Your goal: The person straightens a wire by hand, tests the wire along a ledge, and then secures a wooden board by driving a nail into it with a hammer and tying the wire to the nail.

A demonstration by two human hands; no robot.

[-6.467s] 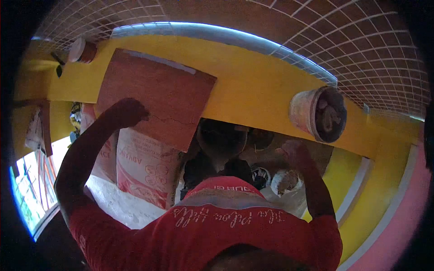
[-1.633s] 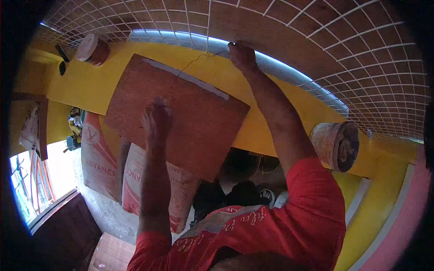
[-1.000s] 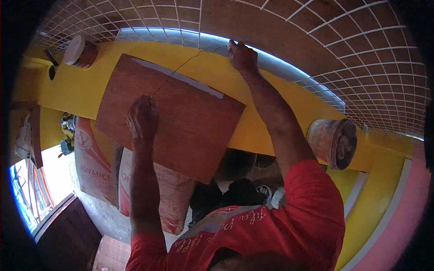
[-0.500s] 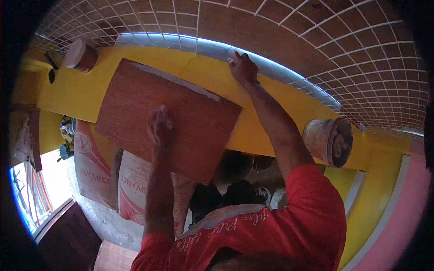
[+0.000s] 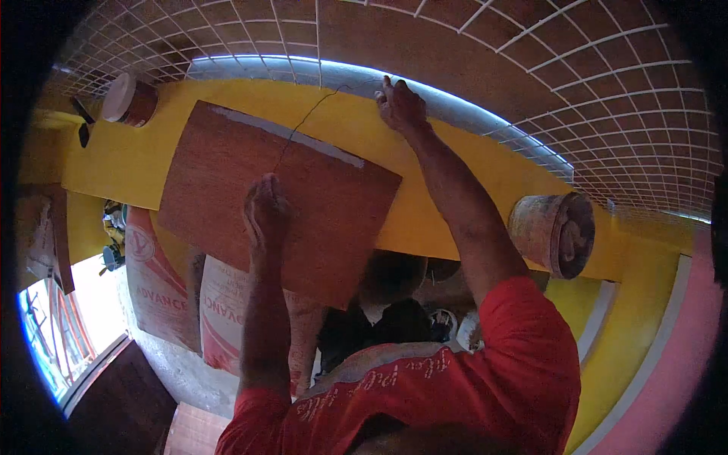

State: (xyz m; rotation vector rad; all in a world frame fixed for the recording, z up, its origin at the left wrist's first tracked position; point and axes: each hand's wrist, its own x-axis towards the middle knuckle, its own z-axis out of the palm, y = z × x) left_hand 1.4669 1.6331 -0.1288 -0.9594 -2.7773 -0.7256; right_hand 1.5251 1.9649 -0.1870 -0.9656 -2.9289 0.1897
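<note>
A thin dark wire (image 5: pixel 309 115) runs slack from my left hand up across the board and the yellow ledge towards my right hand. My left hand (image 5: pixel 267 211) is closed over the middle of a reddish-brown wooden board (image 5: pixel 341 220), with the wire coming out at its top. Farther up, by the grey strip along the white wire grid (image 5: pixel 318 42), my right hand (image 5: pixel 403 105) has its fingers bent and pinched near the wire's other end. The fingertip contact there is too small to make out clearly. A pale strip lines the board's upper edge.
The board lies tilted on a yellow ledge (image 5: pixel 447 163). A dirty bucket (image 5: pixel 535 227) stands at the right, a lidded tub (image 5: pixel 140 106) and a dark-handled tool (image 5: pixel 83 125) at the left. Printed sacks (image 5: pixel 155 284) stand below the ledge, beside a bright opening.
The wire shows much more plainly now, stretching between my hands. My right hand has shifted slightly left and up, while my left hand has moved only a little.
</note>
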